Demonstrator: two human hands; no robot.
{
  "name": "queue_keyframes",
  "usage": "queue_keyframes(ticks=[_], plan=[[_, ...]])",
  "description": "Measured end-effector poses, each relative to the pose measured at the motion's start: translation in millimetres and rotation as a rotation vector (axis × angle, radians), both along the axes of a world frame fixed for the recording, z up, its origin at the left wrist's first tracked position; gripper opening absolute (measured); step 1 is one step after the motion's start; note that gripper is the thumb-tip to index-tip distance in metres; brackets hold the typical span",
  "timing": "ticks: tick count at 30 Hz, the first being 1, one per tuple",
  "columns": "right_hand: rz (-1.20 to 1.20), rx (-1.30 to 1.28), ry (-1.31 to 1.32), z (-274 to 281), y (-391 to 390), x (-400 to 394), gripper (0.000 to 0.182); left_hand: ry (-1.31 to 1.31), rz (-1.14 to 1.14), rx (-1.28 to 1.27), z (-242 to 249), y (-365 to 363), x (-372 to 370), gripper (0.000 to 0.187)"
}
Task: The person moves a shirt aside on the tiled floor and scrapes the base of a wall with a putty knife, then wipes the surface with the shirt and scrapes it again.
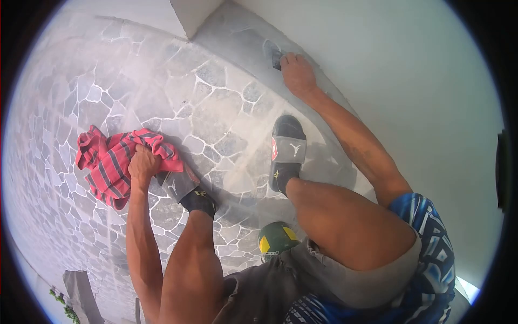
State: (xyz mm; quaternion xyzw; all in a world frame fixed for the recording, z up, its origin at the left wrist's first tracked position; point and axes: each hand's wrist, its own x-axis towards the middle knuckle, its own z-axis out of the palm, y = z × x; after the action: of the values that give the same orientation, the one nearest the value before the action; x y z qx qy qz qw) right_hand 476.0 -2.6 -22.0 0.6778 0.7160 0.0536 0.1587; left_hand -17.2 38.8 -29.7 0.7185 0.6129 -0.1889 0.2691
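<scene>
My left hand [143, 164] is closed on a red cloth [110, 173] with dark stripes, bunched up beside my left foot. Part of the cloth hangs over the front of the sandal [178, 182]. At the upper right my right hand [298, 73] reaches to the smooth grey strip [245, 43] along the base of the wall. Its fingers are closed on a small dark flat piece [277, 59], which rests against that strip. My fingers cover part of the piece, so its exact kind does not show. A pale curved mark lies beside it.
A pale wall [410, 92] rises along the right, and a wall corner [188, 35] juts in at the top. Irregular stone paving [216, 119] with white joints covers the floor. A green and yellow bucket [275, 237] stands between my legs. My right sandal [288, 148] is near the strip.
</scene>
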Motion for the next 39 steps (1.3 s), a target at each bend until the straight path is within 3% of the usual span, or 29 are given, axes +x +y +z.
queue_keyframes(ticks=[3,7,12,16,19,24,28,31,39], plan=[[0.004,0.118,0.06,-1.6,18.9,13.6,0.019,0.012,-0.001,0.005,-11.7,-3.5,-7.1,0.059],[-0.126,0.1,0.113,1.9,23.8,12.5,0.017,0.01,-0.012,-0.006,-10.2,-4.1,-7.0,0.058],[-0.054,0.06,0.138,-3.1,9.9,17.1,0.016,-0.018,-0.004,0.031,-11.9,-4.6,-7.6,0.056],[-0.149,0.077,0.102,-1.2,21.4,12.2,0.017,-0.015,0.009,0.016,-7.3,-5.5,-5.3,0.054],[-0.023,0.043,0.095,-6.3,-0.1,5.4,0.018,0.026,-0.015,0.044,0.2,-6.2,-0.1,0.051],[-0.097,0.119,0.139,-2.2,31.9,17.4,0.019,0.017,0.009,0.003,-2.0,-7.3,-1.5,0.053],[0.071,-0.076,0.023,-2.9,11.4,-10.8,0.022,0.039,0.028,0.018,3.7,-4.4,3.5,0.055],[0.115,0.076,0.064,4.2,39.4,-0.3,0.018,0.038,0.041,0.014,6.0,-6.5,5.7,0.057],[0.199,0.079,0.026,-5.9,54.2,-21.5,0.015,0.022,0.003,0.05,3.8,-6.8,3.4,0.059]])
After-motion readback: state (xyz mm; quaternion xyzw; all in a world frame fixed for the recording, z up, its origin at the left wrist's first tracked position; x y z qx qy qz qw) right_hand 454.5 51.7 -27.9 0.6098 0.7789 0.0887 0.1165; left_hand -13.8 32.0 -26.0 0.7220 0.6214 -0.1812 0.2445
